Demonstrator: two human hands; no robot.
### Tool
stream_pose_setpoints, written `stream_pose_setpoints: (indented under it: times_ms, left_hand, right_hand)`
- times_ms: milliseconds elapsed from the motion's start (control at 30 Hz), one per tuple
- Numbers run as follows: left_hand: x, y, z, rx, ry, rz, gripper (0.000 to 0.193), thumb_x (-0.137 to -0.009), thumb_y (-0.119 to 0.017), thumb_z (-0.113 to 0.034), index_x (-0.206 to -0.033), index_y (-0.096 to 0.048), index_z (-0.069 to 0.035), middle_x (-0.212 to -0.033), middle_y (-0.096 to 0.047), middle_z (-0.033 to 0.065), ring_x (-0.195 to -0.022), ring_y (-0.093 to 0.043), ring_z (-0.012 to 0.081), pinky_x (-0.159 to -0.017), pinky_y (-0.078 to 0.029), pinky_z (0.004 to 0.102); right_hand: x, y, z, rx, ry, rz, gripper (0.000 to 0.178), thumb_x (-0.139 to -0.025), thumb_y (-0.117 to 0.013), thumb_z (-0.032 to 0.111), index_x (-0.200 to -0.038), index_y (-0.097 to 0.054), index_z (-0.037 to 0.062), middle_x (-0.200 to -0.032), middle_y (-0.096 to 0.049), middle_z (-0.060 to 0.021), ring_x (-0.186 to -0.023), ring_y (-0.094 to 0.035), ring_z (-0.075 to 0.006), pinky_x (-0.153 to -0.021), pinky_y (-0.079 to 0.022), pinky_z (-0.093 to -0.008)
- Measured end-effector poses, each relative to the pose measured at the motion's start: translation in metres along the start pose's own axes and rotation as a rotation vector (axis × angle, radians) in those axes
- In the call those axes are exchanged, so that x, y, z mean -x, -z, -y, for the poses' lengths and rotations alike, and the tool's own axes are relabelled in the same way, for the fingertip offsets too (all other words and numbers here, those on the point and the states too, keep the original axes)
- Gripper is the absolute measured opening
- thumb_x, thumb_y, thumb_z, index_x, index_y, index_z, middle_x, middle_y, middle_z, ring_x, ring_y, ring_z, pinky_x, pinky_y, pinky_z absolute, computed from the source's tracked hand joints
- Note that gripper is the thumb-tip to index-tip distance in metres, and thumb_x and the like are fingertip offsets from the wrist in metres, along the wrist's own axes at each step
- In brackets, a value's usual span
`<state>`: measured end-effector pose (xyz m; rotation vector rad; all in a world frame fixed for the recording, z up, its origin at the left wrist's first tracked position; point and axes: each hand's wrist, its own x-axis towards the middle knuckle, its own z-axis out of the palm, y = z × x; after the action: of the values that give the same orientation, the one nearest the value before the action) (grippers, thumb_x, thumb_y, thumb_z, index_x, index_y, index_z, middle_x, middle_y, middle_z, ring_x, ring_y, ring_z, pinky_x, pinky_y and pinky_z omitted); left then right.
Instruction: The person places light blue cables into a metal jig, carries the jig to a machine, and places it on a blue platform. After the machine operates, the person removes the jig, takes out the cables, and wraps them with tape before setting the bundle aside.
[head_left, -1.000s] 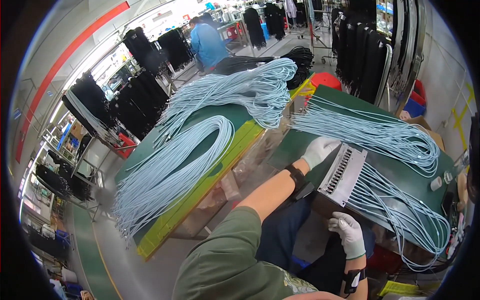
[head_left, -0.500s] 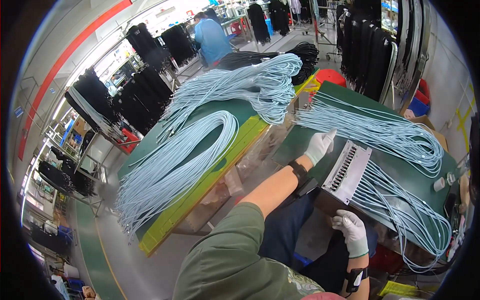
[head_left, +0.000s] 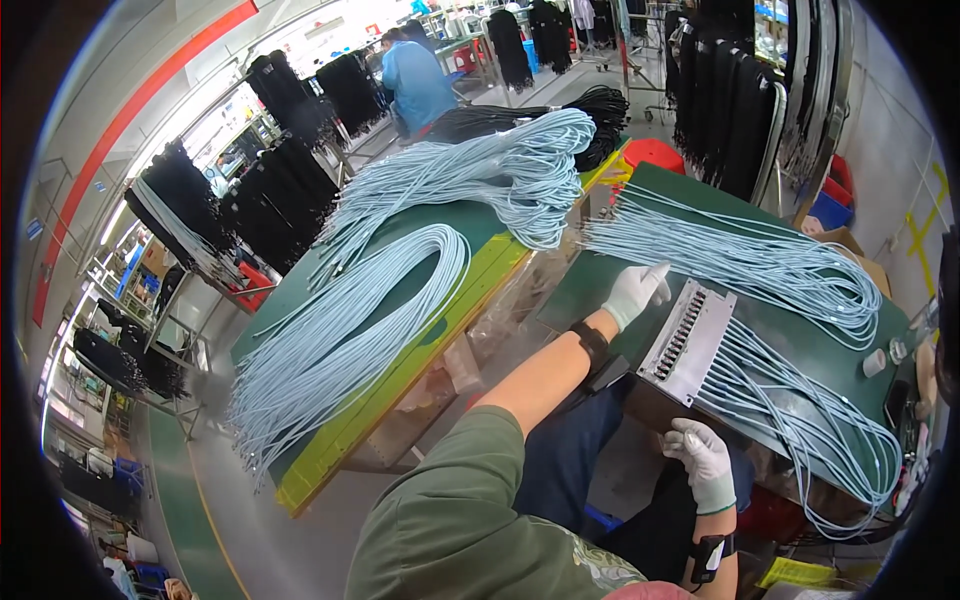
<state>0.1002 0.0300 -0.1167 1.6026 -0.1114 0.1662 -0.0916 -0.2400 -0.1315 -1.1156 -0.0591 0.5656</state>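
Fixture at the worktop's near edge; cables trail toward 4 o'clock. Left hand at its 10 o'clock, right hand at 6; fingers part-curled, grip indeterminable. Apparent step: cable-end handling; next move calls for precision.

I see the left green table holding two pale-blue cable bundles, black coils at its far end. The right green table carries a far bundle, looser near cables and a white container.

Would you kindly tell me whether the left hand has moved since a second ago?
Yes, slightly: the left hand has moved leftward, away from the metal block.
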Motion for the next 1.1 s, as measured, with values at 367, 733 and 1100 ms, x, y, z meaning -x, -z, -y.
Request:
stream_pose_setpoints:
  times_ms: [367,733,1100]
  left_hand:
    - [-0.0015,-0.0016,-0.0006,-0.026,0.042,0.059,0.052,-0.102,-0.055,-0.04,-0.07,-0.071,-0.001,-0.069,-0.069,0.0058,-0.061,-0.061,0.0109,-0.063,-0.048,0.0255]
    - [-0.0009,-0.0022,0.0009,-0.013,0.024,0.061,0.05,-0.103,-0.055,-0.036,-0.072,-0.071,-0.001,-0.07,-0.07,0.0055,-0.06,-0.061,0.0109,-0.063,-0.048,0.0255]
    - [-0.0013,-0.0005,0.0008,-0.041,0.018,0.084,0.051,-0.103,-0.055,-0.038,-0.073,-0.071,0.0,-0.071,-0.07,0.0055,-0.061,-0.061,0.0109,-0.063,-0.048,0.0252]
  right_hand:
    - [0.0029,-0.0053,0.0017,-0.002,-0.002,-0.022,0.046,-0.093,-0.07,0.027,-0.124,-0.059,-0.0054,-0.099,-0.069,-0.0118,-0.089,-0.067,-0.0217,-0.084,-0.055,-0.0351]
    - [0.0036,-0.0034,0.0027,-0.014,0.014,-0.009,0.045,-0.093,-0.07,0.026,-0.123,-0.059,-0.0059,-0.1,-0.07,-0.0127,-0.09,-0.068,-0.022,-0.084,-0.055,-0.0354]
    - [0.0039,-0.0028,0.0019,0.003,0.009,-0.016,0.045,-0.094,-0.069,0.026,-0.124,-0.059,-0.0066,-0.101,-0.07,-0.0136,-0.09,-0.068,-0.0216,-0.084,-0.055,-0.035]
